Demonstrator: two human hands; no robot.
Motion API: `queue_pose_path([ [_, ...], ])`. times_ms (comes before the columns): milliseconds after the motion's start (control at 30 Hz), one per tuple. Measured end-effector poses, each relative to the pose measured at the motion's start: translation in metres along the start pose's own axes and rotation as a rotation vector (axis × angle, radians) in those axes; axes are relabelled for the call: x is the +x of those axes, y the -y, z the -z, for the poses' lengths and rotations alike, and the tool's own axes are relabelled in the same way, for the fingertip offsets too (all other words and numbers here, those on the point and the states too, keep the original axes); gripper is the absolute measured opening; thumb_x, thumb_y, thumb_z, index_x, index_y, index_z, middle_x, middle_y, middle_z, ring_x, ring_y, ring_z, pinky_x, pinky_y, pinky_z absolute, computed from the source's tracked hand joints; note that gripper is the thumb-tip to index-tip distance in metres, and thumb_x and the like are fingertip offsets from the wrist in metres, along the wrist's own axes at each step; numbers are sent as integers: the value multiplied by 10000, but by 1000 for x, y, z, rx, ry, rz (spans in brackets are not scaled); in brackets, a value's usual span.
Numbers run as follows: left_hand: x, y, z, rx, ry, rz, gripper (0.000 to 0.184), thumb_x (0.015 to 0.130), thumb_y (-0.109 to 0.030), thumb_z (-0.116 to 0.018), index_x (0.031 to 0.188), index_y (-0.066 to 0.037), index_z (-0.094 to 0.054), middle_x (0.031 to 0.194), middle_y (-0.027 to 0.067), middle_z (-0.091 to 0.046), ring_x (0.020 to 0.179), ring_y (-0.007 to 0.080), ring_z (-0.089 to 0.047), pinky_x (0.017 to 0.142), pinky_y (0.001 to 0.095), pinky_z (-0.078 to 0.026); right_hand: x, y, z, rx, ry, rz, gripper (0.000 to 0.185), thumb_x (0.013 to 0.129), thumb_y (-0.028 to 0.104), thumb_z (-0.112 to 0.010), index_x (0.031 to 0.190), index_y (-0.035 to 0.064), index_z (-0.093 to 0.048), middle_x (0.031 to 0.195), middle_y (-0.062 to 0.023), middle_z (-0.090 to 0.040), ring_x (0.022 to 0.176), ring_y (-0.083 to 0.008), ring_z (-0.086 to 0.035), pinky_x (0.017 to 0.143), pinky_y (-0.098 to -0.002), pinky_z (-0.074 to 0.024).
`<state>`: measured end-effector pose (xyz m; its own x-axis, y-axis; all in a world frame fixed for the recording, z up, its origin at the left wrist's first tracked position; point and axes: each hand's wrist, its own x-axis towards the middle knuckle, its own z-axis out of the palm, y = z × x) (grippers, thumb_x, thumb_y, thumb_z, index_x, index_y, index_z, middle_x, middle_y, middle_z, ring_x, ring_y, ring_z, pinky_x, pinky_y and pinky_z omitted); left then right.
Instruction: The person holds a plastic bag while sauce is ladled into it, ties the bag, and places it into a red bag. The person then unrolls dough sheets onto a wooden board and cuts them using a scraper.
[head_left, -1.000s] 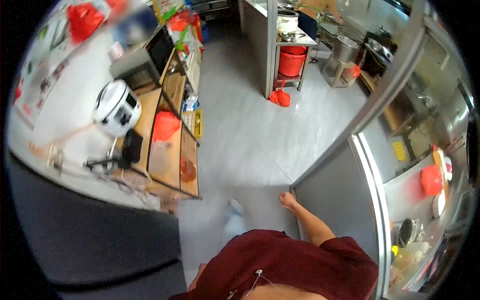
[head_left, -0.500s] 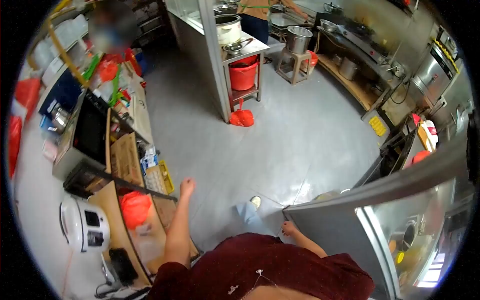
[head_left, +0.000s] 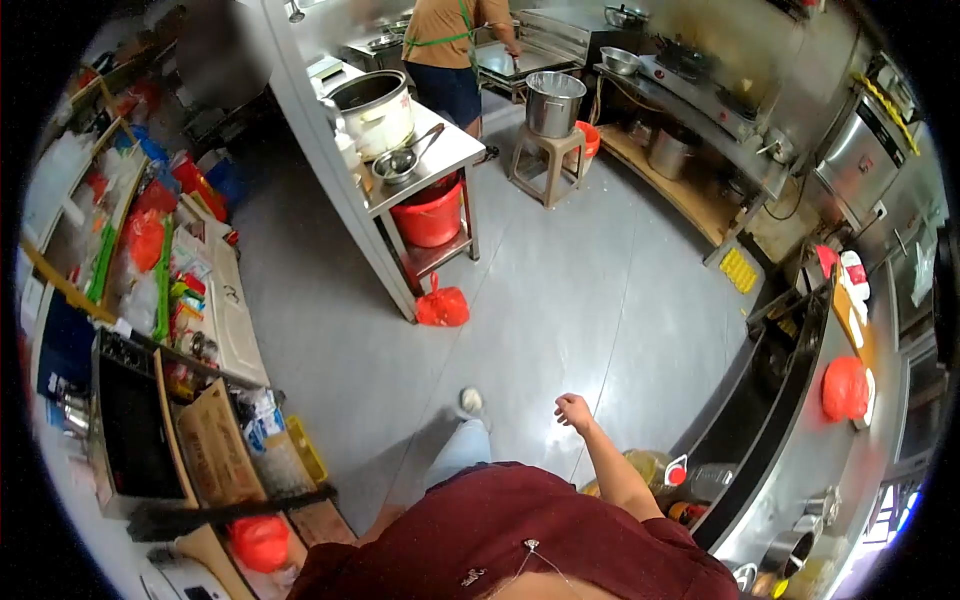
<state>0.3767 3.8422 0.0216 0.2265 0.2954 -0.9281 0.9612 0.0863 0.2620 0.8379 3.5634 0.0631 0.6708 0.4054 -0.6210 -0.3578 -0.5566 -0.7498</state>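
My right hand (head_left: 573, 412) swings over the grey floor (head_left: 540, 330) in front of my body. Its fingers are loosely bent and a little apart, with nothing in them. Nearest to it are large oil bottles (head_left: 648, 468) standing low beside the right-hand counter; the hand does not touch them. Of my left arm only a bit of skin shows beside my dark red shirt (head_left: 500, 520), and the left hand is hidden. One shoe (head_left: 472, 400) is set forward on the floor.
Ahead stands a steel table (head_left: 455, 150) with a big pot (head_left: 372, 112) and a red bucket (head_left: 428, 215) below. A steel pot (head_left: 555, 103) rests on a stool (head_left: 546, 160). A co-worker (head_left: 445, 50) stands behind. Shelves line the left; a counter (head_left: 790, 430) runs along the right.
I have moved forward past the partition on the right, and the table and stool are closer. My right hand has swung forward; my left hand has dropped back out of view.
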Motion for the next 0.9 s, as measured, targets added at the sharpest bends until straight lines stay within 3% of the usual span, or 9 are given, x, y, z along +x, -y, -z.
queue_pose_path([
  [267,150,-279,95,-184,-12,-270,284,800,-253,-518,837,6,-628,793,184,-620,660,292,-603,595,403,-495,133,28,84,-121,-44,-225,219,836,181,-474,943,9,-558,712,-122,-601,487,-191,-565,401,-306,-448],
  [300,198,-334,107,648,-229,-600,288,792,-239,-493,863,3,-630,869,185,-624,752,324,-607,689,411,-488,134,33,97,-79,-80,-269,214,831,171,-474,942,6,-554,711,-127,-600,485,-199,-565,396,-314,-448],
  [333,211,-385,110,878,-537,-731,289,834,-296,-524,808,-23,-614,723,150,-606,677,287,-586,609,433,-478,131,36,107,-31,-111,-318,208,826,160,-474,940,3,-550,710,-132,-598,482,-208,-565,391,-322,-447],
  [367,254,-444,126,30,-315,-274,264,832,-263,-527,794,-12,-603,631,112,-566,607,232,-568,542,390,-466,134,36,117,15,-133,-362,209,821,151,-476,945,-2,-545,708,-137,-597,486,-218,-569,389,-330,-450],
  [400,242,-511,125,-31,-359,-572,262,839,-253,-520,751,-11,-572,611,74,-548,540,183,-530,492,347,-434,139,36,128,65,-154,-403,210,816,142,-478,950,-7,-541,707,-142,-597,489,-228,-573,388,-338,-453],
  [433,180,-588,126,-200,-216,-612,283,815,-247,-486,933,-19,-605,766,111,-632,675,219,-595,613,345,-470,144,36,138,93,-182,-412,239,811,152,-481,963,-24,-538,730,-154,-605,500,-233,-578,389,-332,-453],
  [600,182,-796,102,-71,-249,-979,250,820,-244,-497,820,-11,-585,682,105,-612,588,201,-569,556,342,-450,197,20,187,146,-142,-490,252,815,150,-493,972,-45,-522,742,-183,-603,503,-262,-575,390,-351,-464],
  [733,223,-834,79,-12,-233,-1009,326,818,-305,-482,783,5,-577,689,135,-604,635,242,-581,589,369,-451,263,70,258,132,-125,-518,237,812,145,-497,952,-45,-518,733,-191,-602,490,-262,-570,381,-349,-460],
  [900,260,-751,66,162,-279,-484,363,797,-328,-478,836,11,-603,807,205,-618,742,299,-610,664,393,-479,378,171,337,115,-174,-381,226,802,138,-501,934,-43,-522,696,-185,-602,453,-247,-556,367,-325,-447],
])
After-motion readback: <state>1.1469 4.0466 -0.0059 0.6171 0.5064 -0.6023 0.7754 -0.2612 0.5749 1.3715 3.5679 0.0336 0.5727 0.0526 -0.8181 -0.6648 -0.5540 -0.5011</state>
